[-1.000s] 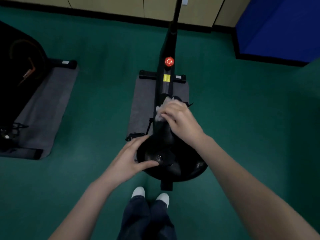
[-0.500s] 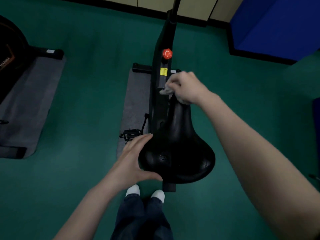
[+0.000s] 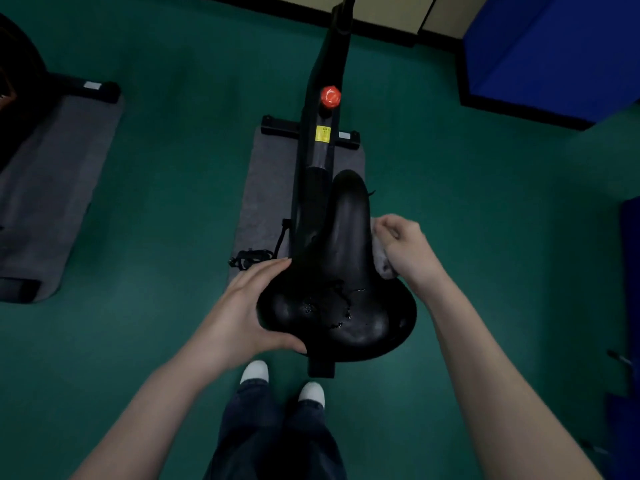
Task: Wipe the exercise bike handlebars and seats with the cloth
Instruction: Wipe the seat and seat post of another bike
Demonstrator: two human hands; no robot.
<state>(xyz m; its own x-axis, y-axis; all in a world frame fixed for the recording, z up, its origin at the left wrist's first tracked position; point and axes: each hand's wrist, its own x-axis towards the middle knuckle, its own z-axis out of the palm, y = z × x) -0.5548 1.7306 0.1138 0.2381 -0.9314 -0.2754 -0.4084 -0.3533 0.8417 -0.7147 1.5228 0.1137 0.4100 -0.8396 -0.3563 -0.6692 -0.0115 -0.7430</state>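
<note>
**Saddle wipe-down, right flank**

Left hand (image 3: pixel 242 313) is spread out against the seat's (image 3: pixel 346 271) rear-left edge, with straight fingers along the side, thumb along the back rim, nothing clamped. The seat itself is a black, glossy saddle, fat at the back and narrowing to a long nose pointing away from the person. There are some cracked-looking, shiny marks in the middle of the wide part. Tucked against the seat's right side is the pale cloth (image 3: pixel 381 261), bunched up small. The right hand (image 3: pixel 405 251) is curled tight around it, pressing it onto the seat.
</note>
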